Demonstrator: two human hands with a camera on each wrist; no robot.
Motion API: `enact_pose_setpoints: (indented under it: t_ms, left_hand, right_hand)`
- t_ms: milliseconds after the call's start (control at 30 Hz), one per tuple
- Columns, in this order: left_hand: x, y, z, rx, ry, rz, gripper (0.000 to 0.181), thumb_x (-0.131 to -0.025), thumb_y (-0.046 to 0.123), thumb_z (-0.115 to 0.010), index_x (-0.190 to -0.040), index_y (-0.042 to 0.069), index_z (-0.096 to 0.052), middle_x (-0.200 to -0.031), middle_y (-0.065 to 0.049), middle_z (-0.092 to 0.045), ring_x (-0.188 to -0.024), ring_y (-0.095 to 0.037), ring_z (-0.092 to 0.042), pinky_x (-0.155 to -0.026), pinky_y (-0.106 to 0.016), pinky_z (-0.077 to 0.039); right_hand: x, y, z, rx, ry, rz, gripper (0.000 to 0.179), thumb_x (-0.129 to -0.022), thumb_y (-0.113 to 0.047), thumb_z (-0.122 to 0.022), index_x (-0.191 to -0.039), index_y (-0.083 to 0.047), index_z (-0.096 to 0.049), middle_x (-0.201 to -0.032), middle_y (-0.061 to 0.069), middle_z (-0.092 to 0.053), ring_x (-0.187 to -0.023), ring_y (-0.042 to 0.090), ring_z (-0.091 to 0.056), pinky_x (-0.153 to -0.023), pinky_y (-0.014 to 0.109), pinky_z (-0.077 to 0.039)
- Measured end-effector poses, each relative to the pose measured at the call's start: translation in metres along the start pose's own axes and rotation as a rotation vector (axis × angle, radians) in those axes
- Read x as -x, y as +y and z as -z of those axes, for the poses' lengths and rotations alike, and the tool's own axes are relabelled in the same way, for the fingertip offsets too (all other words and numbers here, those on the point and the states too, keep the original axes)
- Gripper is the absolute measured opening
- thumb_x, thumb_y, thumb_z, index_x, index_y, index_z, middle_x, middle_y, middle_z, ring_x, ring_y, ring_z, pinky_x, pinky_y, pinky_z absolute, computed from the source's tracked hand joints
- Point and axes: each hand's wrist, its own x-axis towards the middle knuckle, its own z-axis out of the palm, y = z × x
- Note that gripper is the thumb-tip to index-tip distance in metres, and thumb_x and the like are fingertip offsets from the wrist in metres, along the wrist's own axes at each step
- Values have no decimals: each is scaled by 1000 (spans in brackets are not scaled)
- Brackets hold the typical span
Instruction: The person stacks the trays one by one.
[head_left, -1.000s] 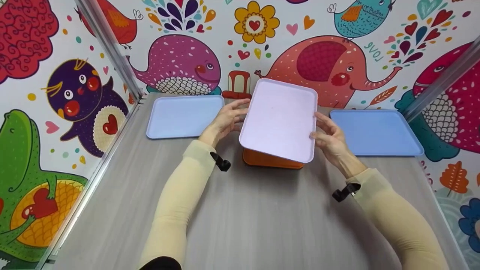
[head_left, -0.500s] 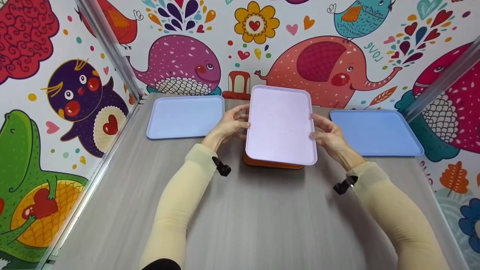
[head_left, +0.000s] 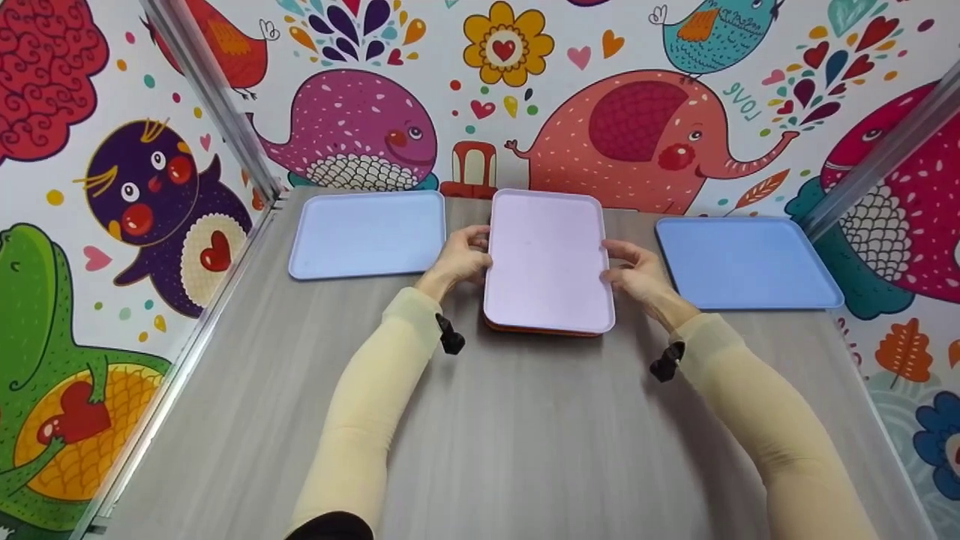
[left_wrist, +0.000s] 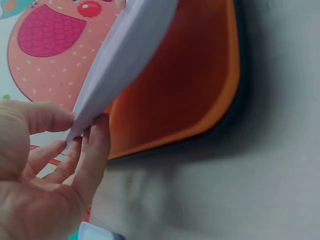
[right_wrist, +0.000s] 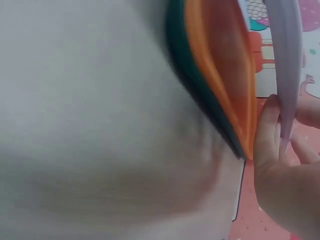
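A lilac rectangular tray (head_left: 547,262) is held between both hands, over an orange tray (head_left: 544,331) at the middle of the table. My left hand (head_left: 461,259) pinches its left edge, thumb on top and fingers beneath, as the left wrist view shows. On the opposite edge my right hand (head_left: 641,277) pinches it. Both wrist views show a gap between the lilac tray and the orange tray (left_wrist: 185,65); there a dark green tray (right_wrist: 192,85) lies under the orange one. In the head view the lilac tray hides most of the stack.
A light blue tray (head_left: 367,236) lies on the table to the left, and a darker blue tray (head_left: 750,262) to the right. A patterned wall (head_left: 600,135) stands behind, with metal posts at the corners. The grey table (head_left: 555,435) extends toward me.
The lilac tray has come down and straightened from its tilt, so it covers more of the orange tray. Both hands have moved down with it, still gripping its edges.
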Motion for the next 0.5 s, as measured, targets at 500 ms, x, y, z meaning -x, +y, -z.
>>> enact_pose_setpoints:
  t_ms: [500]
  left_hand:
    - [-23,-25,-13,-283,65,32,70,-89,-3,-71,-158,3,-61,-134,-15,-70,-105,-22,-67,-71,-32,-64]
  right_hand:
    - [-12,13,-11,79,41,-45,73,-92,11,-68,-162,-4,-57,-161,27,-55,-134,30,-56,-80,19,-59]
